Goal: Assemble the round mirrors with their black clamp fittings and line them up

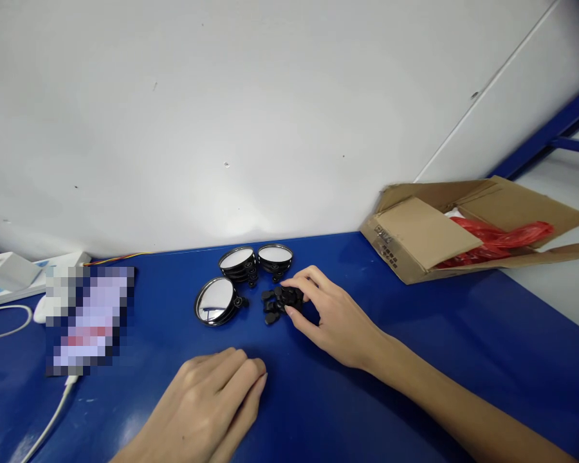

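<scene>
Several small black plastic parts [276,305] lie in a loose pile on the blue table [328,411]. Over the pile's right side is my right hand [330,312], thumb and forefinger apart with some parts between them; I see none lifted. My left hand [212,399] rests nearer to me, its fingers curled together; whatever they may hold is hidden. Round mirrors with black rims and small black joints sit in stacks behind and left of the pile: a front-left stack [215,300], a back-left stack [237,259] and a back-right stack [275,254].
At the right stands an open cardboard box [405,241] with a red plastic bag [502,238] inside. On the left lie a blurred-out phone [94,315] with a white cable [53,418] and a white power strip [62,263]. A white wall [270,116] rises behind the table.
</scene>
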{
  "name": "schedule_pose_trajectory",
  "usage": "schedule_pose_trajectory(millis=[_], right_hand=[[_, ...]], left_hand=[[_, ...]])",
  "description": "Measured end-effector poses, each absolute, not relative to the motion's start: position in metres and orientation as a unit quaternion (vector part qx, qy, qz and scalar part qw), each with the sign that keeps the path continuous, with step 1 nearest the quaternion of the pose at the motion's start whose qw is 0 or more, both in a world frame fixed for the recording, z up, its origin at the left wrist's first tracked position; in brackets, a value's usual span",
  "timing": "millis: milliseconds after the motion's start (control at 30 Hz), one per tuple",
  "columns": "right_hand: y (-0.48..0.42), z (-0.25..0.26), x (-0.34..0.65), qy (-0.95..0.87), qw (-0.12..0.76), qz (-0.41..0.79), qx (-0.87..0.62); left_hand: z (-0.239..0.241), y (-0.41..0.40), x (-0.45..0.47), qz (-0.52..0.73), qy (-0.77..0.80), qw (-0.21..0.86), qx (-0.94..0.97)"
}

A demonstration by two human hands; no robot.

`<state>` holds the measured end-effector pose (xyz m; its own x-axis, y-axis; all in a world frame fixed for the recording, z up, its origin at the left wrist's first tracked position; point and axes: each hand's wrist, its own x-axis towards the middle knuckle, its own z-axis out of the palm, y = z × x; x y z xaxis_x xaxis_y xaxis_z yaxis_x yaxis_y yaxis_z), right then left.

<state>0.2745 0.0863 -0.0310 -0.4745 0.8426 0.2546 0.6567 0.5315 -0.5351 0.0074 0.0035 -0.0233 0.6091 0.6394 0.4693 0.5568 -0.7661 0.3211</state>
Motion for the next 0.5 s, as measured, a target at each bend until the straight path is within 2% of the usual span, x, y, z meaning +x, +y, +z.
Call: schedule_pose_trajectory(millis=[500], right_hand=[[0.0867, -0.0288, 0.2763, -0.838, 0.252, 0.210, -0.436]], left_hand=[[-0.0217, 0.0030, 0.0079, 0.281, 0.332, 0.036, 0.900]])
